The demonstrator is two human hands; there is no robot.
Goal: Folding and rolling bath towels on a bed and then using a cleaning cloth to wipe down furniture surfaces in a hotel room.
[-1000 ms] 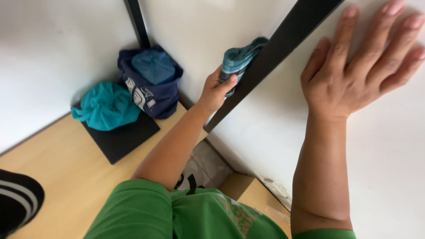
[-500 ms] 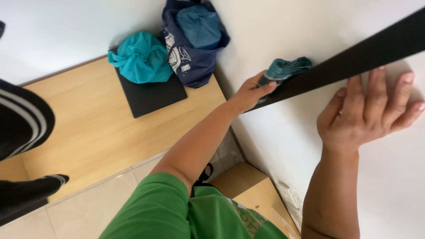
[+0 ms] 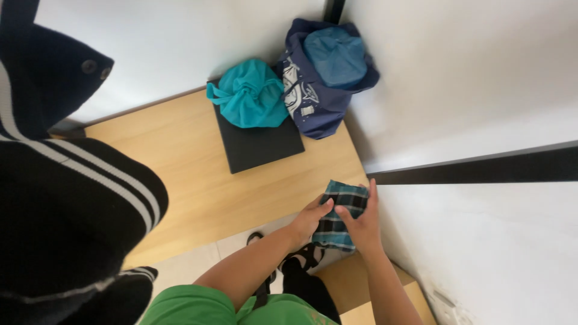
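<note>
A folded dark teal plaid cloth (image 3: 342,212) is held low in front of me by both hands. My left hand (image 3: 309,220) grips its left edge and my right hand (image 3: 361,225) grips its right side, fingers on top. The cloth hangs over the front edge of a light wooden platform (image 3: 180,156), next to a white wall (image 3: 481,241) with a black strip (image 3: 481,170). My green shirt (image 3: 241,310) shows at the bottom.
On the platform lie a black flat pad (image 3: 259,147), a teal bundled bag (image 3: 250,95) and a navy bag (image 3: 328,66) in the corner. A black garment with white stripes (image 3: 66,198) hangs at the left. Sandalled feet (image 3: 301,259) stand on a pale floor.
Both hands have come down from the wall. The right hand left the white wall and joined the left on the plaid cloth, now held low near the platform edge. The view tilted downward.
</note>
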